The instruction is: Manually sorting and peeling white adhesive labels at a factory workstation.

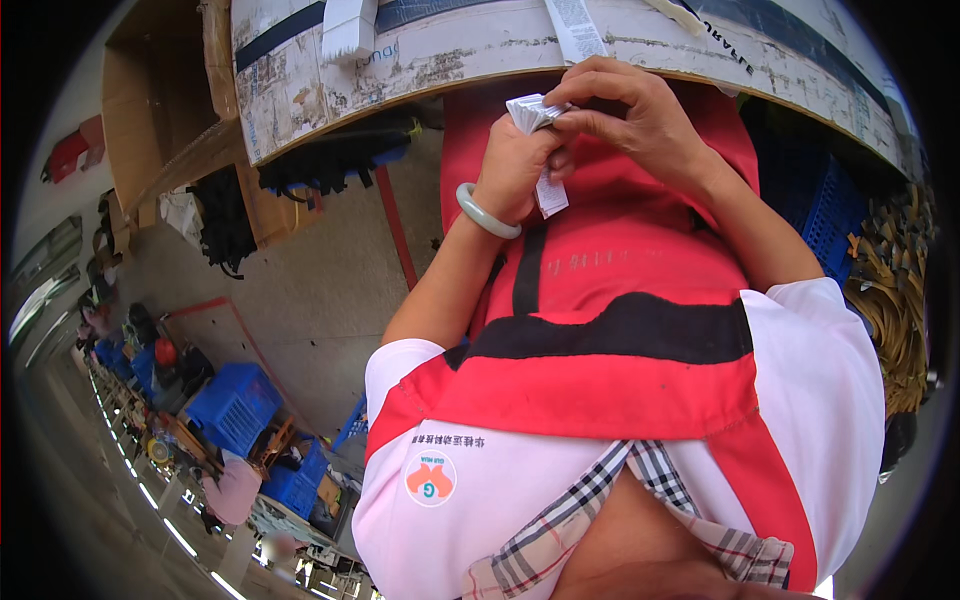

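While the camera looks down the person's own chest, both hands meet in front of a red apron with black bands point(600, 270) worn over a white short-sleeved shirt point(820, 370) with a checked collar. The left hand point(515, 165) is curled into a loose fist around a small stack of white paper tags point(533, 110), whose folded edges stick out above the knuckles; one narrow white printed strip point(550, 195) hangs down from the underside of that fist. The right hand point(640, 115) arches over from the other side, its thumb and forefinger pinched on the top of the stack, the remaining fingers bent close above it, so the two hands touch at the tags. A pale green smooth stone bangle point(487, 213) circles the left wrist. Just beyond the hands lies the curved edge of a worn, scuffed white worktable point(420, 60), with a long white printed label strip point(577, 28) lying on it near the right hand. A brown cardboard box point(160, 110) stands open at the table's left end, and black cloth pieces point(330, 160) hang beneath it. A dark blue plastic crate point(825, 215) sits to the right, beside the person's right arm, and further blue crates point(235, 405) stand on the grey floor well off to the left.
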`<state>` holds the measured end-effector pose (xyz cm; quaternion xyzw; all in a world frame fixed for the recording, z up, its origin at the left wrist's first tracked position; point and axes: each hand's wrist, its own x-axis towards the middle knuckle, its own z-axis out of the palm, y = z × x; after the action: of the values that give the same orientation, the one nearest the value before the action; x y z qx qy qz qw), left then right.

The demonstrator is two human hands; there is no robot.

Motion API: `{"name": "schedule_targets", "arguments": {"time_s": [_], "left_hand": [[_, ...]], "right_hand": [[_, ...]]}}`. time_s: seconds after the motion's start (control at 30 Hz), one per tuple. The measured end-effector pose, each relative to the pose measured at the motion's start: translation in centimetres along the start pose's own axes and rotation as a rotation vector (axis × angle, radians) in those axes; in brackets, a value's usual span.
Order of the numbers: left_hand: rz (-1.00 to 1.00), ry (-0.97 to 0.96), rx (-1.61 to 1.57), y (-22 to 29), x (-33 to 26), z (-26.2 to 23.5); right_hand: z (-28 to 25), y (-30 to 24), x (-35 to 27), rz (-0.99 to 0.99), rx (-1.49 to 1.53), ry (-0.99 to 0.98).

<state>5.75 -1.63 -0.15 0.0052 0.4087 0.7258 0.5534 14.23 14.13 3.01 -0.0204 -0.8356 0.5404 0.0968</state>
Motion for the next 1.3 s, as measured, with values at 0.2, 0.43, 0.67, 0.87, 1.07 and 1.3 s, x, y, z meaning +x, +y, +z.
{"name": "schedule_targets", "arguments": {"time_s": [0.2, 0.43, 0.67, 0.87, 1.07, 1.3], "left_hand": [[-0.038, 0.022, 0.046, -2.2, -1.0, -0.1], [-0.080, 0.069, 0.085, -2.4, -1.2, 0.1], [-0.067, -0.173, 0.229, -2.2, -1.4, 0.2], [-0.260, -0.177, 0.258, -2.2, -0.6, -0.8], [-0.143, -0.145, 0.285, -0.4, 0.1, 0.1], [0.295, 0.165, 0.762, 7.7, 7.9, 1.6]], "right_hand": [[1.2, -0.3, -2.0, 0.006, -0.330, -0.166], [0.3, -0.8, -1.8, 0.067, -0.297, -0.250], [-1.0, 0.3, -0.7, 0.346, 0.383, -0.202], [0.6, 1.0, -1.6, 0.293, 0.273, -0.063], [-2.3, 0.5, 0.9, 0.237, 0.224, -0.046], [-7.7, 7.4, 7.4, 0.020, -0.517, 0.322]]}}
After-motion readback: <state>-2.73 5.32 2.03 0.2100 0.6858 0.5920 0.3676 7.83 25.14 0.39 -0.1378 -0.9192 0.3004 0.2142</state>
